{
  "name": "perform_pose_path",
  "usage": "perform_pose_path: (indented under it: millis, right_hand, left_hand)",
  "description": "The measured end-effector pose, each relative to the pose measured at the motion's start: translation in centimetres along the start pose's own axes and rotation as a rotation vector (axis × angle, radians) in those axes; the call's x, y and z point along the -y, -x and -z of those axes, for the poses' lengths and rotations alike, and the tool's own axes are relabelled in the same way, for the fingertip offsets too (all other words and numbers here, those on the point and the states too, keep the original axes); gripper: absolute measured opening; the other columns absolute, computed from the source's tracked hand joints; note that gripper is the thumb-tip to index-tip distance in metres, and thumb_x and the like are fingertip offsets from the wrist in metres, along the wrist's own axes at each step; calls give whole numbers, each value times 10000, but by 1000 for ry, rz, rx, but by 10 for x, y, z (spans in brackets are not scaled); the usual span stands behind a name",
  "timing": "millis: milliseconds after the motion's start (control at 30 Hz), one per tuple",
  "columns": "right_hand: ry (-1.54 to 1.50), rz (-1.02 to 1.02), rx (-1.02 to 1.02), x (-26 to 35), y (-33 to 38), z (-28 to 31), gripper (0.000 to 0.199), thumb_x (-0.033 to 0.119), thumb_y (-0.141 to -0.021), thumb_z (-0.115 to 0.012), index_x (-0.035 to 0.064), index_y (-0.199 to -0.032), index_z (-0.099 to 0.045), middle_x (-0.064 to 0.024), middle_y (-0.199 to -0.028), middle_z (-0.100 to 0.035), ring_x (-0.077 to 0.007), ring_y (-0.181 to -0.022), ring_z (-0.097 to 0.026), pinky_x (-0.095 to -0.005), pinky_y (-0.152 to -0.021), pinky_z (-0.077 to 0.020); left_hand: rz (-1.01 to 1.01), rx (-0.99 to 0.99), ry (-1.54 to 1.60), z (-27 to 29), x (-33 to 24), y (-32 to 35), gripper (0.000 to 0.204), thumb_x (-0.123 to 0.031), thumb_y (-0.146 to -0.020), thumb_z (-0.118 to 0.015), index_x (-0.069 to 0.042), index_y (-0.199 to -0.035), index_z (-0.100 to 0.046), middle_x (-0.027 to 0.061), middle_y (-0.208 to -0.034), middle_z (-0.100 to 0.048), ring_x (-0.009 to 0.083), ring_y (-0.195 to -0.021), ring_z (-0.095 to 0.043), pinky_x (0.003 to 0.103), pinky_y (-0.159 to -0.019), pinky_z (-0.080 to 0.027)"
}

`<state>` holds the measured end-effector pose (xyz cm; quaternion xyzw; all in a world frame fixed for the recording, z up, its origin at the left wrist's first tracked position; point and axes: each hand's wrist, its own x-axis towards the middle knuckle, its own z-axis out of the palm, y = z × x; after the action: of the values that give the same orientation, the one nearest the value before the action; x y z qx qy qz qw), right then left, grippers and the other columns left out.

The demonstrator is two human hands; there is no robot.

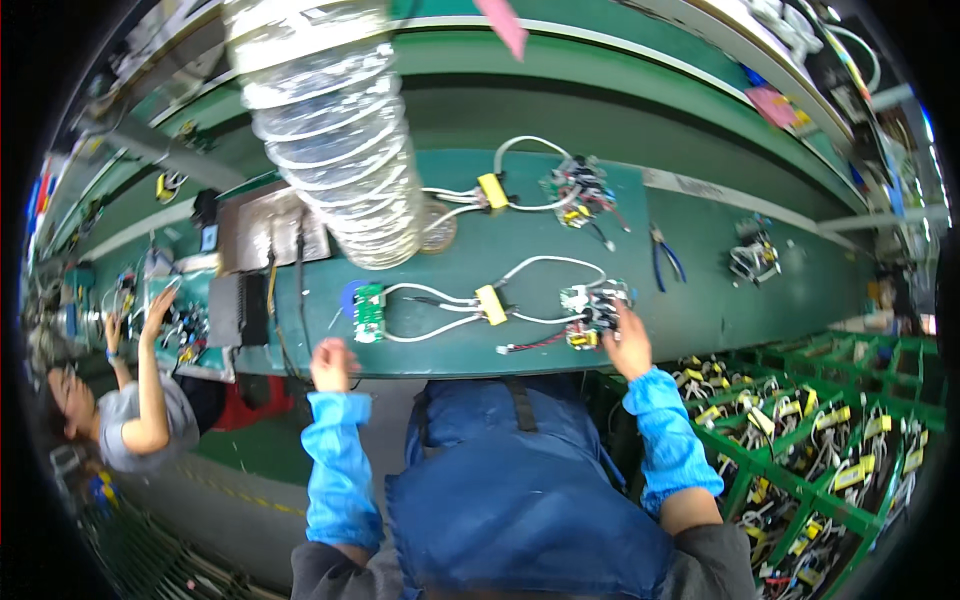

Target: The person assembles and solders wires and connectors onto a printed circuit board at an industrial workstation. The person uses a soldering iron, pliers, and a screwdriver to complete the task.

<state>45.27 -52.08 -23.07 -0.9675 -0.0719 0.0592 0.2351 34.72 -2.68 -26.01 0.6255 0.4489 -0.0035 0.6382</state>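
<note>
My right hand [628, 343] grips the edge of a populated circuit board [597, 300] with its fingertips. From that board, white cables run left through a yellow-wrapped block [490, 304] to a small green circuit board [369, 313]. Just below the small board, at the table's front edge, my left hand [333, 362] is loosely curled, with nothing visible in it. Behind lies a second wired set: a circuit board [580, 190] with a yellow block [492, 191], its left end hidden by the clear hose. Both my forearms wear blue sleeve covers.
A wide clear ribbed hose [340, 140] hangs over the green table [560, 340]. Blue-handled pliers [665, 260] and another board assembly [755, 258] lie to the right. Green divided crates [770, 455] hold several wired assemblies. A co-worker [150, 410] sits at the left, both hands raised.
</note>
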Motion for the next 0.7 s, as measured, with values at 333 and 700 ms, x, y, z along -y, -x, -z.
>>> perform_pose_path:
  millis: [333, 700]
  right_hand:
    - [235, -70, 305, 33, -36, 56, 389, 246, -757, -502, 175, -1134, -569, -138, -752, -625, -327, -707, -599, -409, -670, -485]
    - [-1861, -799, 772, 80, -33, 63, 526, 432, -889, -407, 58, -1259, -418, -143, -1180, -514, -245, -1025, -542, -388, -867, -457]
  left_hand:
    - [-10, 83, 405, -96, 7, 30, 266, -190, -861, -548, -69, -1099, -545, -21, -798, -572, 171, -850, -589, 315, -784, -452]
    - [-100, 156, 367, -95, -12, 49, 264, -202, -879, -527, -57, -1100, -531, -5, -820, -577, 157, -826, -592, 265, -723, -479]
